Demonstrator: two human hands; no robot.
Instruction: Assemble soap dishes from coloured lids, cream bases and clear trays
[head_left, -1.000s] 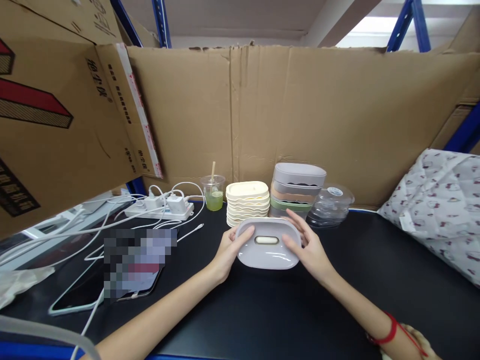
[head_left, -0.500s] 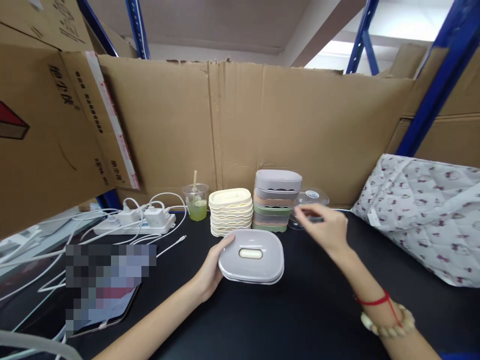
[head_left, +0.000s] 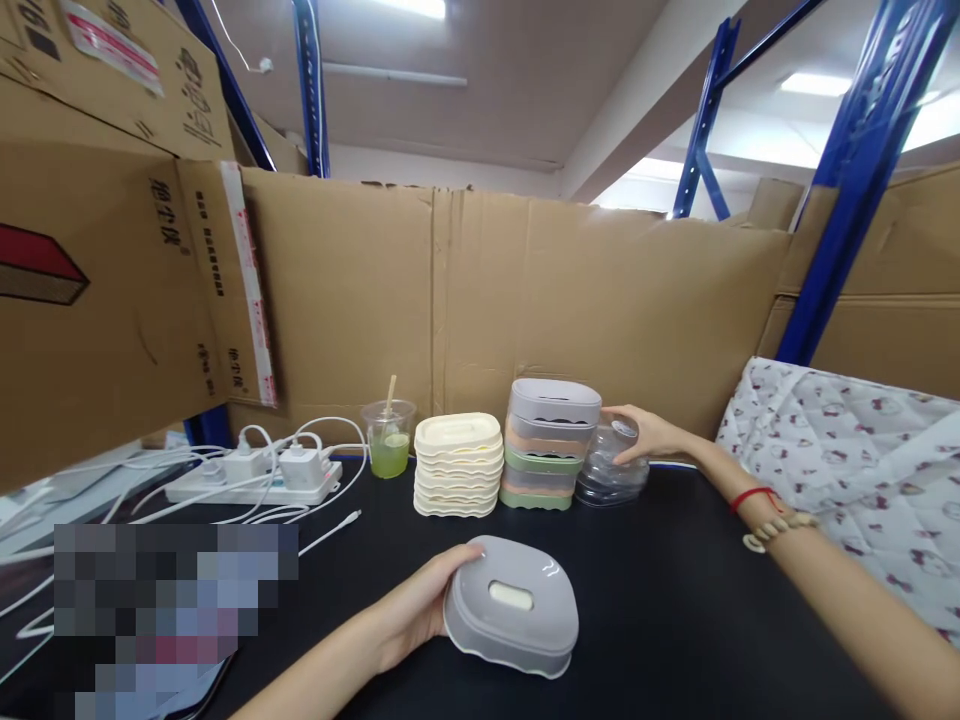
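Note:
My left hand (head_left: 420,612) grips the left side of a grey oval plastic box (head_left: 546,610) above the black tabletop. A pale piece shows through the slot in its top, and its lower edge is wavy. At the back right, my right hand (head_left: 654,434) has its thumb and fingers around the top of the stacked clear plastic lids (head_left: 604,475). To their left stands a stack of grey, peach and green oval covers (head_left: 546,460). Beside that is a stack of cream oval trays (head_left: 457,470) with wavy edges.
A plastic cup (head_left: 390,450) with green drink and a straw stands at the back left. Nearby are a power strip (head_left: 255,487) with white cables and a blurred-out device (head_left: 172,620). Cardboard (head_left: 345,300) walls the back; a patterned quilted cloth (head_left: 847,460) lies right.
My right hand has reached back and come onto the clear lids. The grey box in my left hand has come nearer and tilted, showing its front side. The camera view has tipped upward.

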